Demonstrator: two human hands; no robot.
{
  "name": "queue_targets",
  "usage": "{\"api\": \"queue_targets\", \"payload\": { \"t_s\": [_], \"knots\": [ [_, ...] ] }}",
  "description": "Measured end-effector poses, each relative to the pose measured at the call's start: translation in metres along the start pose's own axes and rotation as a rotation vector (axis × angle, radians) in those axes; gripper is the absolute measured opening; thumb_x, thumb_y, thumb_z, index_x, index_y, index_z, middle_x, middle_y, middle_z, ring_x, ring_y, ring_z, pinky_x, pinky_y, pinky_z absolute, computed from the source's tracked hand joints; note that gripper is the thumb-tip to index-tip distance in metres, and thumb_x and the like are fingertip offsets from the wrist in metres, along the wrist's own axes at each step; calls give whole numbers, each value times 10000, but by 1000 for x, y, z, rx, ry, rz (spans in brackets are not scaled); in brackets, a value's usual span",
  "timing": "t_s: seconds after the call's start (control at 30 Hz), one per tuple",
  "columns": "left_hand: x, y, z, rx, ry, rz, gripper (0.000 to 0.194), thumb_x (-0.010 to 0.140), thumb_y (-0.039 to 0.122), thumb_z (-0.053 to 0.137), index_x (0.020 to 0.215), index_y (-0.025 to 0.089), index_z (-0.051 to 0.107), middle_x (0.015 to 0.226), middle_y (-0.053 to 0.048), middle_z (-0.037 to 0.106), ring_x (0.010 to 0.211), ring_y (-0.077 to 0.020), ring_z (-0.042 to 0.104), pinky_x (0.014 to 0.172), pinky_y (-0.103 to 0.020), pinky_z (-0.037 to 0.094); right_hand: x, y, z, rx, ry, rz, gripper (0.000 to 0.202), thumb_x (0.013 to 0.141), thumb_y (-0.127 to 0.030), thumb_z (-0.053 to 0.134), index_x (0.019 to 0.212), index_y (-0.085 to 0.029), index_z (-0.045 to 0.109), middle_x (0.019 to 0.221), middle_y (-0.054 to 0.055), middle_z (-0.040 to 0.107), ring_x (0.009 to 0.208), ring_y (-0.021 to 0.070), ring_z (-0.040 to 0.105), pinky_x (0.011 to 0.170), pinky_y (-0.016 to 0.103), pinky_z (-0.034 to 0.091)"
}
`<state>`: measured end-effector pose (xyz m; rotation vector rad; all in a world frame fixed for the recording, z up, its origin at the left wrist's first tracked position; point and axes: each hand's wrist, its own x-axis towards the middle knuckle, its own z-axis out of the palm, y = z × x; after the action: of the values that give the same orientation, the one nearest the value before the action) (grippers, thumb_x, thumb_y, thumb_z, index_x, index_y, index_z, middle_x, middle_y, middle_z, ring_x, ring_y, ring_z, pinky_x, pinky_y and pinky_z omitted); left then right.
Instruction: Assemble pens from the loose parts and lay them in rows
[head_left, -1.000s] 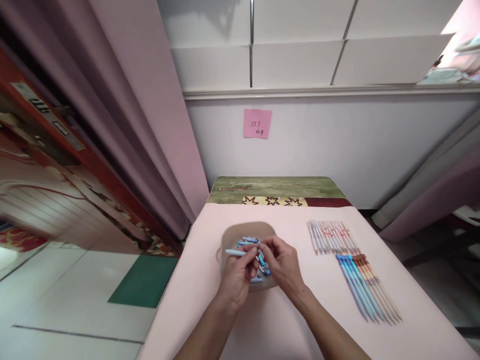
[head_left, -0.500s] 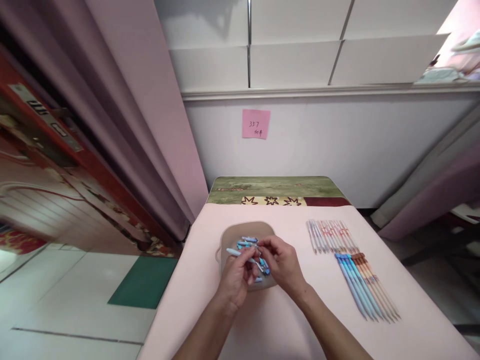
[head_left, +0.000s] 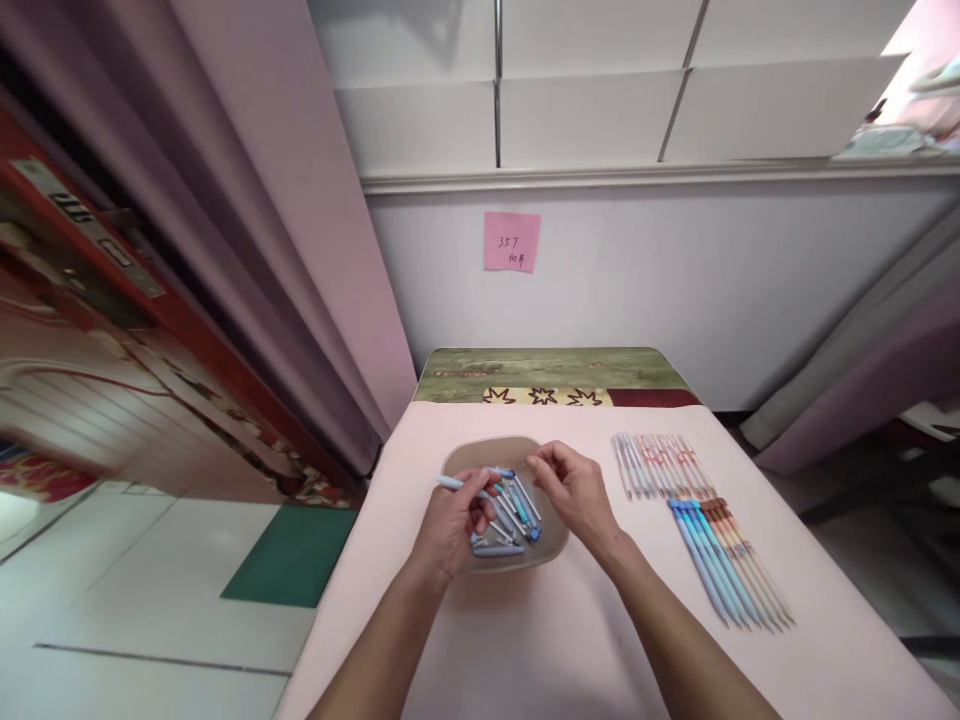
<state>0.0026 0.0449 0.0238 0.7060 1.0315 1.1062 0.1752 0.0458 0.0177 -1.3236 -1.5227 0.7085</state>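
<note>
A beige basin (head_left: 551,548) on the pink cloth holds several blue and white pen parts (head_left: 517,508). Over its left side, my left hand (head_left: 455,515) is closed on a light blue pen barrel (head_left: 450,482), whose end points left. My right hand (head_left: 574,485) is above the basin's right rim, thumb and forefinger pinched together; anything between them is too small to make out.
To the right lie a row of pale pens (head_left: 664,466) and, nearer, a row of blue and brown-topped pens (head_left: 727,565). A pink cloth (head_left: 585,640) covers most of the table. A pink note (head_left: 512,242) is on the wall behind.
My hands have moved apart, the left one to the left and the right one slightly right. More of the basin's contents shows between them.
</note>
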Motion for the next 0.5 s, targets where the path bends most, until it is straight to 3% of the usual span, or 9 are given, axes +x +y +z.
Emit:
{"api": "queue_targets", "payload": {
  "t_s": [0.23, 0.4, 0.5],
  "knots": [
    [0, -11, -16, -17, 33, -60, 340, 615, 139, 781, 926, 102, 650, 550, 18, 591, 414, -61, 498, 352, -140, 338, -9, 14, 2, 126, -12, 184, 352, 841, -494, 532, 676, -184, 566, 511, -22, 554, 456, 108, 514, 451, 197, 406],
    [1, -15, -8, -322, 87, -116, 46, 794, 54, 575, 803, 71, 617, 723, -98, 685, 566, -111, 627, 494, -174, 512, -15, 12, 6, 237, 35, 196, 271, 786, -441, 627, 801, -170, 630, 625, -1, 626, 522, 120, 564, 482, 202, 450],
    [-1, -15, 2, -488, 139, -218, 153, 866, 56, 484, 796, 45, 620, 728, -119, 685, 539, -84, 621, 487, -133, 515, -20, 2, 10, 257, 26, 146, 223, 791, -383, 640, 857, -172, 673, 698, 24, 676, 578, 135, 607, 537, 220, 490]
  ]
}}
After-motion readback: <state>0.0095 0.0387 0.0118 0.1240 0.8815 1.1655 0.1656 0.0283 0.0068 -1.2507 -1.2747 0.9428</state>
